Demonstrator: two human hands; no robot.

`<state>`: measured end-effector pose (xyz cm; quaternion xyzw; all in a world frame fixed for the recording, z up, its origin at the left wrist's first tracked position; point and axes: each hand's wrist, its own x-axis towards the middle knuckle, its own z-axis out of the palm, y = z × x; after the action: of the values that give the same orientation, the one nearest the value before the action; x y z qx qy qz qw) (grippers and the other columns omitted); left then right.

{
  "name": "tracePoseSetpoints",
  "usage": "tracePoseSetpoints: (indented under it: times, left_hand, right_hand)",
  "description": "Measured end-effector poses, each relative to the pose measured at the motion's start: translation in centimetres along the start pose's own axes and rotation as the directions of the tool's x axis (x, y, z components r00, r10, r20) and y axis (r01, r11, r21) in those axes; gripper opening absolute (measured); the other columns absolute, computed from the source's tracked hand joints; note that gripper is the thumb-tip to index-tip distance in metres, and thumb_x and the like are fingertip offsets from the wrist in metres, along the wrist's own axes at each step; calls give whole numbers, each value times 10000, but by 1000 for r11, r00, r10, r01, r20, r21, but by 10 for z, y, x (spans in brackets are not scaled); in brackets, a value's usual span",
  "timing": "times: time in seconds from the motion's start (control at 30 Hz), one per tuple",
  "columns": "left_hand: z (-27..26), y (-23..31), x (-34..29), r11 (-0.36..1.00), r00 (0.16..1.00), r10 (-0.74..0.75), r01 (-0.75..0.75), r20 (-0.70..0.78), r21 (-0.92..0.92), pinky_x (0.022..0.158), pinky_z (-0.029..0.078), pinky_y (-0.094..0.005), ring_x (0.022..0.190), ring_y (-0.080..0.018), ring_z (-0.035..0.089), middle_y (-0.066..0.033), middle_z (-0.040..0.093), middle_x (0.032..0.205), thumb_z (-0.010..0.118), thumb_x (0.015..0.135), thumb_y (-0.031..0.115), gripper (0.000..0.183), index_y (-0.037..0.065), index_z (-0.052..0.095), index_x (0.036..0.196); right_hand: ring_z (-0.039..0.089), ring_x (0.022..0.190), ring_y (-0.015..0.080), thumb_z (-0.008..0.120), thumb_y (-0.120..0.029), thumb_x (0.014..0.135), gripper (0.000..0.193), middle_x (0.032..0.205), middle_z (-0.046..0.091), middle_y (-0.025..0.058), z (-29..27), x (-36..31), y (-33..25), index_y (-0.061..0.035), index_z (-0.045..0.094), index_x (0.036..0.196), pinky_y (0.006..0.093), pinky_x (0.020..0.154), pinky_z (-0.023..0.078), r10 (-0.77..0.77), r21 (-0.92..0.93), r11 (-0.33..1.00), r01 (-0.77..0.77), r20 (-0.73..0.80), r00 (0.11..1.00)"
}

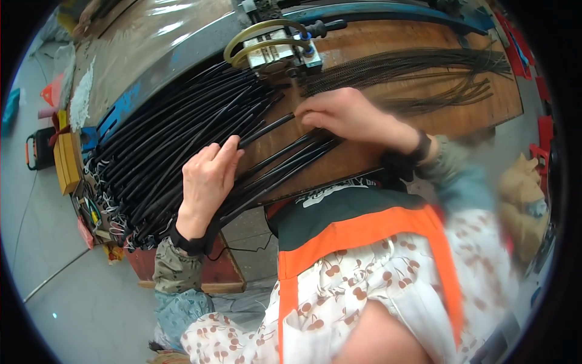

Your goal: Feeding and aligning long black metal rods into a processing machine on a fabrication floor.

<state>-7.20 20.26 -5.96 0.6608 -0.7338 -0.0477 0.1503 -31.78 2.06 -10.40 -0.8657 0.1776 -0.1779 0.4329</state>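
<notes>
One black tube [267,130] slants above the wooden desk [376,40], held in the left hand's [206,179] grip. The right hand [348,115] is at its other end, fingers bunched; whether that grip holds it, I cannot tell. Beyond sit a machine [273,56] with yellowish hoses [267,25] and, rightward, dark strands [424,67].

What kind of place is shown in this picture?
Probably a small workshop: many black rods lie heaped together by a wooden bench, and a metal machine with yellowish hoses stands above them.
</notes>
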Motion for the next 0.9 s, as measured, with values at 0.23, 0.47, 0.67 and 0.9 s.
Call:
tracePoseSetpoints:
  times: [0.23, 0.47, 0.67, 0.9]
  left_hand:
    - [2, 27, 8, 999, 998, -30, 29, -50, -36, 482, 473, -350, 543, -226, 583, -54, 511, 658, 709, 885, 150, 251, 131, 672, 1133]
    - [2, 22, 5, 965, 1000, -17, 23, 25, -260, 584, 513, -423, 710, -321, 655, -133, 642, 762, 647, 902, 129, 96, 55, 588, 920]
    - [-18, 0, 20, 928, 943, 41, 87, 331, -363, 622, 502, -486, 729, -420, 644, -210, 654, 772, 540, 982, 215, 187, 43, 514, 1052]
    - [-19, 26, 38, 916, 922, -136, 256, 362, -308, 718, 539, -490, 821, -402, 668, -206, 679, 880, 563, 946, 158, 159, 22, 643, 922]
  right_hand:
    - [580, 689, 268, 703, -176, 871, 176, 721, 603, 106, 5, -4, -7, -39, 718, 980, 372, 639, 463, -162, -14, 987, 163, -227, 960]
    - [539, 736, 286, 665, -121, 869, 214, 770, 622, 105, -14, -9, -27, -15, 730, 1044, 387, 683, 442, -176, -166, 973, 158, -99, 979]
    - [575, 821, 301, 708, -38, 765, 305, 847, 666, 86, -8, 9, -42, -11, 733, 1068, 402, 738, 486, -553, -540, 724, 428, -85, 829]
    - [583, 758, 304, 641, 28, 765, 364, 821, 600, 117, -8, 11, -32, -14, 665, 1126, 401, 626, 469, -535, -559, 685, 468, 51, 843]
